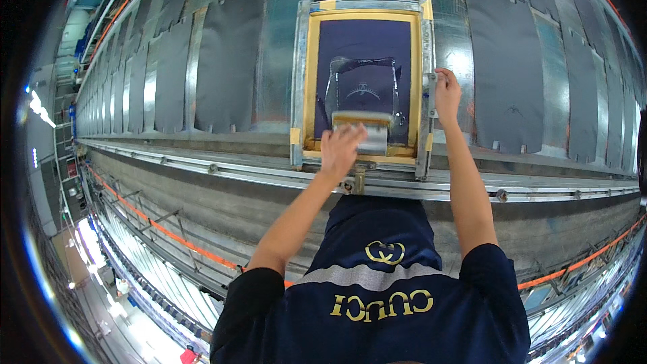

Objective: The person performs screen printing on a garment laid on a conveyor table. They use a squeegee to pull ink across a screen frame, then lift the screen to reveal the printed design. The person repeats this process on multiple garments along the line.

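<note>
A screen-printing frame [302,74] lies across the long metal table, its metal outer rim lined with yellow tape. Inside it stretches dark purple mesh [364,37], with a glossy, wet-looking outline around a small pale curved design. My left hand [342,149] grips a squeegee [375,140] at the near end of the mesh; its fingers are slightly blurred over the handle. On the frame's right side, my right hand [447,96] has its fingers closed at the metal rail. What lies under the frame is hidden.
Dark grey fabric pieces [230,67] lie in a row along the table, with more pieces [505,74] to the right. A metal rail [269,167] with bolts runs along the near edge, close to my body. Orange bars [168,229] and racks stand behind me.
</note>
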